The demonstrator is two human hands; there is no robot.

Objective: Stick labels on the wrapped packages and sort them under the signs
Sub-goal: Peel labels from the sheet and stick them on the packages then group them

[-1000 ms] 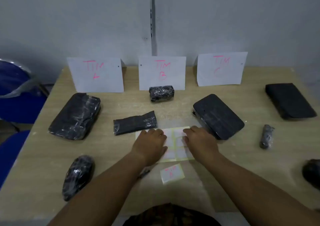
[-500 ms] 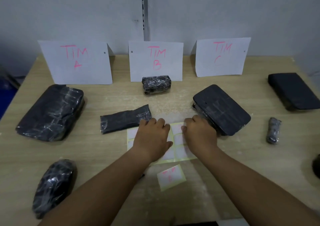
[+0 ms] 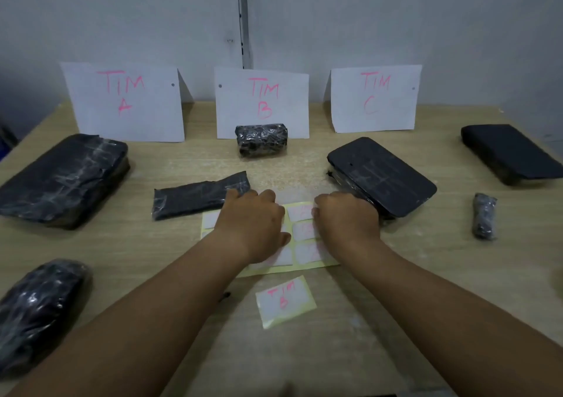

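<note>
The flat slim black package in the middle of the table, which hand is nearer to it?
Left. The left hand lies on the label sheet with its fingertips at the flat slim black package. The right hand sits farther right, beside the dark case.

Signs: TIM A sign (image 3: 125, 101) left, TIM B sign (image 3: 262, 102) middle, TIM C sign (image 3: 374, 98) right, along the back of the table (image 3: 152, 244).
Under B: small wrapped package (image 3: 262, 139) touching the sign's foot.
Centre: label sheet (image 3: 304, 235) under both hands; loose TIM B label (image 3: 285, 300) just before it.
Left of sheet: flat wrapped package (image 3: 195, 195).
</note>
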